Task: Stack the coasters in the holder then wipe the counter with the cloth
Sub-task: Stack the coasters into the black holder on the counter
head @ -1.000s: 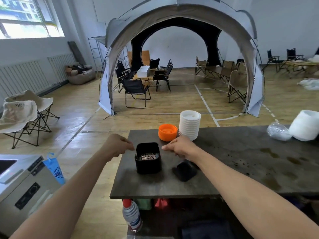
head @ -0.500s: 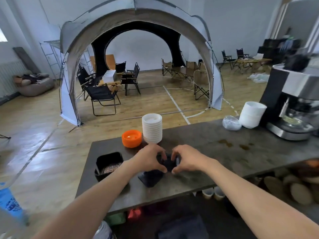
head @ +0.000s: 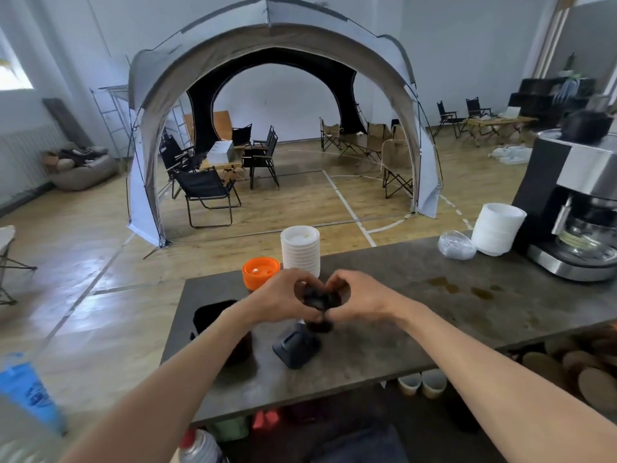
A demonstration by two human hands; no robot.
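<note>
Above the near middle of the dark desk (head: 384,345): left hand (head: 280,300) and right hand (head: 359,299) brought together, fingers of both curled round a small dark bundle (head: 317,300), blurred, probably the cloth but too indistinct to confirm. Each grip narrow, closed on that bundle; lower end of bundle hanging just clear of the desk. Directly beneath: dark flat square item (head: 295,345) lying on the desk, identity unclear. Left of it: black holder (head: 213,315), upright, largely hidden behind the left forearm; contents not visible. Behind the hands: orange lid (head: 260,272) and stack of white cups (head: 300,250), side by side, cups partly masked by knuckles. Far right of desk: clear plastic lids (head: 456,245), second white stack (head: 499,233), coffee machine (head: 574,208). Brown stains (head: 444,284) on the surface right of the hands. Beyond the desk: grey dome tent (head: 270,61) with folding chairs (head: 207,195) on wood floor.
</note>
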